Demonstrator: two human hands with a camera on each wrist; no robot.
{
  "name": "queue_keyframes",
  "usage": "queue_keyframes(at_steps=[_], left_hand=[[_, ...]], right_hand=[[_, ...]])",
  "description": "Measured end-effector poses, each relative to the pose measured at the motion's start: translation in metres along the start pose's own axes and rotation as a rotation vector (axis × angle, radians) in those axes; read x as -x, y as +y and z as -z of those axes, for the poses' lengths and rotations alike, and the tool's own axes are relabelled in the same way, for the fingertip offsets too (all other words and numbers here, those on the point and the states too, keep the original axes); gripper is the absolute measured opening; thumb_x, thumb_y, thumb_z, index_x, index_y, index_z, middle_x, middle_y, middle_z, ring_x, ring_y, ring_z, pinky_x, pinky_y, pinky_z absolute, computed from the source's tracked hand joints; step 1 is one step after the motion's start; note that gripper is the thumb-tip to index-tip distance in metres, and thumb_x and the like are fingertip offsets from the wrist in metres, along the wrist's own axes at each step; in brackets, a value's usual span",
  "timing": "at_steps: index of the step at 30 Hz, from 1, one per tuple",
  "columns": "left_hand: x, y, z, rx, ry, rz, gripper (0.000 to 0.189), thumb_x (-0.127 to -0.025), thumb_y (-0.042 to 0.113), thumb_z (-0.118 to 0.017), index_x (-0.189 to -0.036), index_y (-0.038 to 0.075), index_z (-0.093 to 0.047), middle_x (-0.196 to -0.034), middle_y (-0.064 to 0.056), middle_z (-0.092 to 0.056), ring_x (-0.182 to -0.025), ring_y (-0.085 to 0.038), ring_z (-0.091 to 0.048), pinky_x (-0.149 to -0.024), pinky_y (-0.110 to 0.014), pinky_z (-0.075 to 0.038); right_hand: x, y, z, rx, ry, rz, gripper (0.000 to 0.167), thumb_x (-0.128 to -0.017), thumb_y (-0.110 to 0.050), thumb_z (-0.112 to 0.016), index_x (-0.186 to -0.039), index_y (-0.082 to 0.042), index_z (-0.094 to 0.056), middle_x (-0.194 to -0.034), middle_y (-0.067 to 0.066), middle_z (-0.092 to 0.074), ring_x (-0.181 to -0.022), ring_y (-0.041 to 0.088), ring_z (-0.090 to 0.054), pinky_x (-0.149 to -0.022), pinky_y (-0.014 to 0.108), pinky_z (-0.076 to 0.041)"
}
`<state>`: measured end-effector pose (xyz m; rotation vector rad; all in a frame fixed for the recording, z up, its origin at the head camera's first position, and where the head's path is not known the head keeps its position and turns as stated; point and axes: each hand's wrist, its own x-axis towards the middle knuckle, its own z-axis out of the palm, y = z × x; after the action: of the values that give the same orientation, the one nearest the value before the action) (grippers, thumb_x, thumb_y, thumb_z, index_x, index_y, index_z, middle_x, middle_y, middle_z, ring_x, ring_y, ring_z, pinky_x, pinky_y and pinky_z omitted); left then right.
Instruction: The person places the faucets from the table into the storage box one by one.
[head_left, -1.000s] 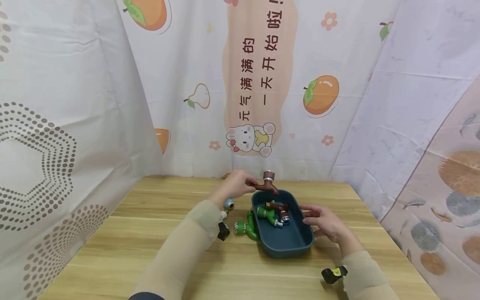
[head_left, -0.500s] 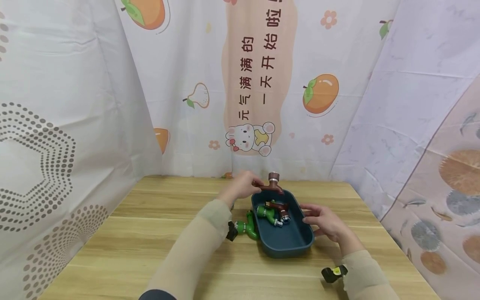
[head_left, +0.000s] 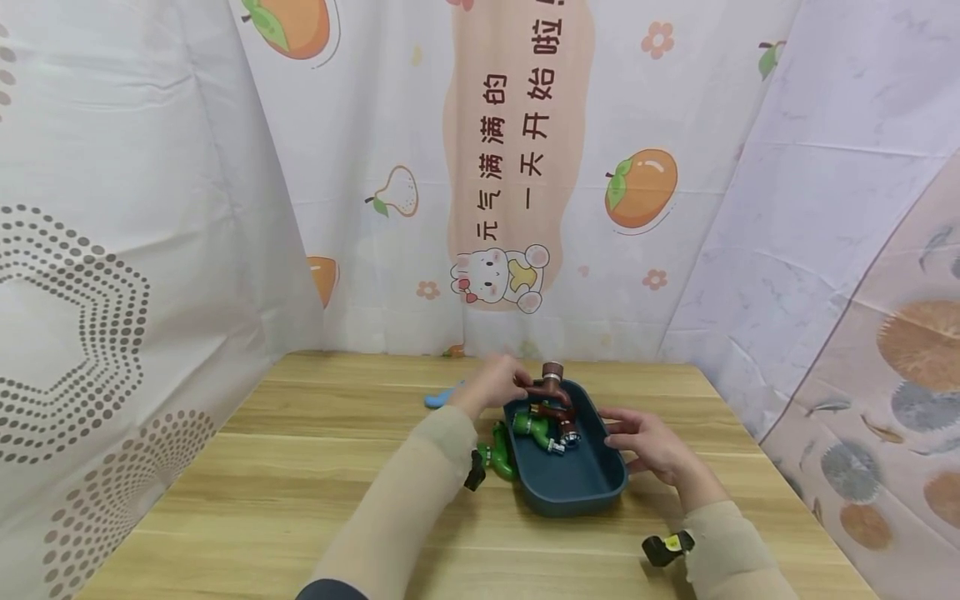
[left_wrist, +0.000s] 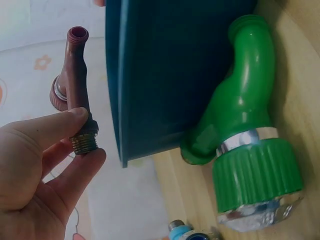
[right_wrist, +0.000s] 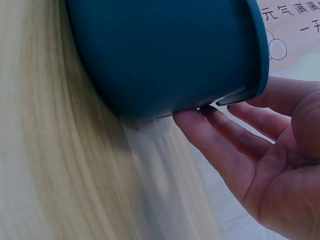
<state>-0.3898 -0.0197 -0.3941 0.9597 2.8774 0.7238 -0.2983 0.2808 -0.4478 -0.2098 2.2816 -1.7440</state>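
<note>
My left hand (head_left: pixel 497 383) pinches a brown faucet (head_left: pixel 553 385) by its threaded brass end, between thumb and fingers. In the left wrist view the faucet (left_wrist: pixel 77 75) stands beside the bin's wall; from the head it overlaps the bin's far end. The dark blue plastic bin (head_left: pixel 573 483) holds another brown faucet (head_left: pixel 566 423) and a green faucet (head_left: pixel 531 427). My right hand (head_left: pixel 651 446) holds the bin's right side. In the right wrist view its fingers (right_wrist: pixel 215 142) touch the outer wall, and the thumb passes behind the rim.
Against the bin's left side lies a larger green faucet (left_wrist: pixel 245 100) on the wooden table (head_left: pixel 262 483). A light blue piece (head_left: pixel 441 398) lies farther left, partly hidden by my left hand. Printed curtains (head_left: pixel 375 275) hang behind the table and along both sides.
My left hand has moved right and lower with the brown faucet, which now hangs over the bin's far end. The light blue piece has come into sight. My right hand and the bin stay put.
</note>
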Motion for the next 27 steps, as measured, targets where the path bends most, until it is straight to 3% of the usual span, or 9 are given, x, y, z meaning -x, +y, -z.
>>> queue_keyframes(at_steps=[5, 13, 27], left_hand=[[-0.0006, 0.0022, -0.0041, -0.045, -0.012, 0.024, 0.013, -0.094, 0.012, -0.075, -0.105, 0.016, -0.081, -0.1, 0.005, -0.073, -0.094, -0.012, -0.064, -0.085, -0.029, -0.052], [-0.0007, 0.0046, -0.0088, -0.026, -0.039, 0.129, 0.022, -0.096, 0.02, -0.073, -0.118, 0.018, -0.077, -0.12, 0.003, -0.07, -0.12, -0.019, -0.058, -0.1, -0.037, -0.048], [-0.0025, -0.0006, -0.0078, 0.03, -0.035, 0.113, 0.028, -0.095, 0.016, -0.074, -0.123, 0.012, -0.074, -0.121, -0.002, -0.07, -0.116, -0.02, -0.062, -0.099, -0.037, -0.05]], right_hand=[[-0.0002, 0.0011, -0.0009, -0.008, -0.016, 0.007, 0.058, -0.099, -0.004, -0.064, -0.152, 0.003, -0.041, -0.141, 0.035, -0.049, -0.116, 0.04, -0.061, -0.079, 0.057, -0.058], [0.0003, 0.0016, -0.0015, -0.007, -0.021, 0.003, 0.06, -0.098, -0.006, -0.064, -0.152, 0.002, -0.04, -0.142, 0.034, -0.048, -0.115, 0.038, -0.062, -0.078, 0.056, -0.058], [0.0, 0.001, -0.0001, -0.006, -0.009, 0.002, 0.058, -0.099, -0.005, -0.062, -0.152, 0.002, -0.04, -0.142, 0.034, -0.048, -0.115, 0.038, -0.062, -0.078, 0.056, -0.058]])
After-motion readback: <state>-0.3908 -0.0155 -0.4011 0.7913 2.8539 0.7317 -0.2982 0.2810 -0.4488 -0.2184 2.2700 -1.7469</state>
